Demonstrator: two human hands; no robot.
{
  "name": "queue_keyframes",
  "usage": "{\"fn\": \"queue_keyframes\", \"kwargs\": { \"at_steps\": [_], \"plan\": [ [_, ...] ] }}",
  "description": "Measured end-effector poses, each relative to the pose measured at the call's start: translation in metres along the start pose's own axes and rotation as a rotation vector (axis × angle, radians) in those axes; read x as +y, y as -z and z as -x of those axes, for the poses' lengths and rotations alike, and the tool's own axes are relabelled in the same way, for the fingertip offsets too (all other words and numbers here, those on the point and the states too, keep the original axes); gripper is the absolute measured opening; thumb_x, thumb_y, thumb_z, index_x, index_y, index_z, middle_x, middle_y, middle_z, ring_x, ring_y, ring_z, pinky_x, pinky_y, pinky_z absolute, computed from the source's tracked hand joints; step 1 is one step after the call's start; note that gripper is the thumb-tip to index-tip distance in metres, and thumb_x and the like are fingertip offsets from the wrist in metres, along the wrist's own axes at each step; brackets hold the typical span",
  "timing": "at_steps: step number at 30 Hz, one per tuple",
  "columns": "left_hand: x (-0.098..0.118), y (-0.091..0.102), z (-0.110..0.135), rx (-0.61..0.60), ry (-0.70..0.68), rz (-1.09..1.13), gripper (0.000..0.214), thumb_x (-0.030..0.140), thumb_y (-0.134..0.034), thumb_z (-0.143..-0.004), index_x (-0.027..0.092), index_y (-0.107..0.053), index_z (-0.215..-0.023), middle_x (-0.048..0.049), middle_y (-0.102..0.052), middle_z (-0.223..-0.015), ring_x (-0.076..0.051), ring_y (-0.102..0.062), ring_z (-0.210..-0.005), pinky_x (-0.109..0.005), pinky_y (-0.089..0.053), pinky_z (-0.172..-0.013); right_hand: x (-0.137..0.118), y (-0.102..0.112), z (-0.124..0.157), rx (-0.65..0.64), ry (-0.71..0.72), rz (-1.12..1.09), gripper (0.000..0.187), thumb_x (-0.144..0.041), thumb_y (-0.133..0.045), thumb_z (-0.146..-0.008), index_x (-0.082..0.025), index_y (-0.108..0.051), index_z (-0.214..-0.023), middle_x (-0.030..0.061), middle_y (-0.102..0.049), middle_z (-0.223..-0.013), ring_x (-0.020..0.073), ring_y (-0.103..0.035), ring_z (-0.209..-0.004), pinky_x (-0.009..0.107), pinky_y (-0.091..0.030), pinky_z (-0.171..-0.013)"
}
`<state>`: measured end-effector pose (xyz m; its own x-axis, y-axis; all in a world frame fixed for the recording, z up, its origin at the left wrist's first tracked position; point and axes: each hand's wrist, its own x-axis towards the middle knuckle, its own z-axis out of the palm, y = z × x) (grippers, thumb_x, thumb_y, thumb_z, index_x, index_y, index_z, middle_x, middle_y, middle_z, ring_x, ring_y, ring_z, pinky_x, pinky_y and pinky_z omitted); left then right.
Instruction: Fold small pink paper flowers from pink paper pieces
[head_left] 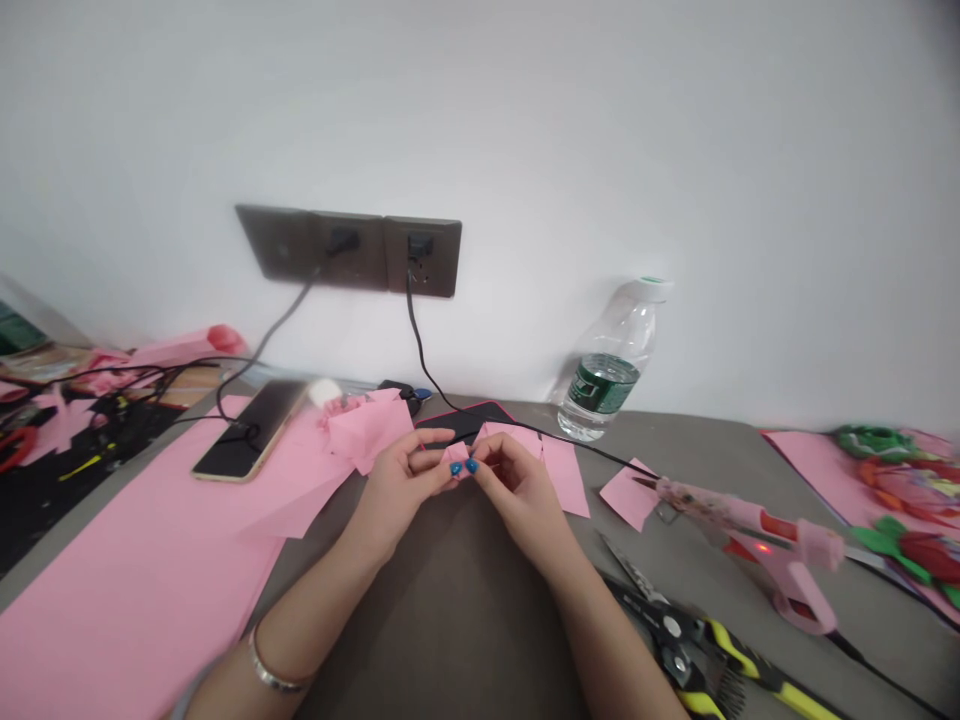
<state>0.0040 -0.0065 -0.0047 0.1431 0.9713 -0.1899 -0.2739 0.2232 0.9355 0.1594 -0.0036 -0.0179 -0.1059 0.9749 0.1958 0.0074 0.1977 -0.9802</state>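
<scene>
A small folded piece of pink paper [457, 456] is pinched between my two hands above the grey table. My left hand [401, 485] grips its left side with thumb and fingers. On the other side my right hand [517, 480] closes on the paper's edge, the two thumbs nearly touching. Pink paper sheets [564, 475] lie just behind my right hand. Crumpled pink paper [367, 425] sits beyond my left hand. The finer folds of the held piece are too small to make out.
A phone [251, 430] rests on large pink sheets [150, 590] at left. Rightward are a water bottle [607, 365], a pink glue gun [780, 560] with its red light on, yellow-and-black pliers [682, 640] and paper flowers [915, 500]. A black cable [420, 345] runs from the wall socket [420, 255].
</scene>
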Motion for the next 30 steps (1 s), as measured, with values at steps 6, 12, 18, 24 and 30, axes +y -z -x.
{"fn": "queue_keyframes", "kwargs": {
  "at_steps": [6, 12, 18, 24, 30],
  "plan": [
    [-0.0005, -0.0010, 0.0019, -0.020, -0.034, -0.097, 0.055, 0.027, -0.078, -0.073, 0.018, -0.055, -0.122, -0.0107, -0.077, -0.103, -0.021, -0.074, -0.086, -0.032, -0.057, -0.081, 0.0018, 0.0008, -0.0006, 0.044, -0.052, -0.050, 0.029, -0.048, -0.069, -0.079, -0.021, -0.058, -0.082, -0.0001, -0.057, -0.073, 0.0150, -0.054, -0.064, 0.028, -0.045, -0.060],
    [-0.0005, -0.0018, 0.0022, -0.060, -0.061, -0.120, 0.056, 0.026, -0.076, -0.076, 0.021, -0.052, -0.126, -0.0139, -0.068, -0.124, -0.018, -0.073, -0.085, -0.034, -0.057, -0.082, 0.0019, 0.0029, -0.0023, -0.021, -0.125, -0.129, 0.032, -0.048, -0.075, -0.073, -0.019, -0.064, -0.083, 0.0011, -0.062, -0.071, 0.0153, -0.058, -0.064, 0.028, -0.048, -0.060],
    [0.0022, -0.0031, -0.0005, -0.031, -0.069, -0.136, 0.030, 0.030, -0.077, -0.074, 0.014, -0.066, -0.097, -0.0100, -0.073, -0.097, -0.019, -0.069, -0.086, -0.030, -0.056, -0.076, 0.0000, 0.0044, -0.0019, 0.113, -0.188, -0.259, 0.036, -0.048, -0.078, -0.071, -0.021, -0.055, -0.077, -0.0023, -0.059, -0.069, 0.0119, -0.056, -0.057, 0.024, -0.046, -0.053],
    [0.0017, -0.0034, 0.0007, -0.052, -0.098, -0.169, 0.026, 0.029, -0.075, -0.075, 0.016, -0.068, -0.096, -0.0064, -0.071, -0.091, -0.016, -0.066, -0.082, -0.026, -0.053, -0.072, 0.0033, 0.0024, -0.0025, 0.130, -0.168, -0.292, 0.037, -0.045, -0.081, -0.068, -0.022, -0.054, -0.080, -0.0020, -0.059, -0.075, 0.0137, -0.062, -0.061, 0.026, -0.051, -0.055],
    [0.0017, -0.0036, 0.0029, 0.027, -0.301, -0.291, 0.021, 0.021, -0.071, -0.075, 0.018, -0.067, -0.096, -0.0050, -0.070, -0.093, -0.017, -0.066, -0.082, -0.027, -0.054, -0.075, 0.0041, -0.0028, -0.0015, 0.098, -0.136, -0.286, 0.037, -0.046, -0.077, -0.071, -0.022, -0.060, -0.094, -0.0027, -0.057, -0.070, 0.0156, -0.063, -0.063, 0.030, -0.055, -0.060]
  ]
}}
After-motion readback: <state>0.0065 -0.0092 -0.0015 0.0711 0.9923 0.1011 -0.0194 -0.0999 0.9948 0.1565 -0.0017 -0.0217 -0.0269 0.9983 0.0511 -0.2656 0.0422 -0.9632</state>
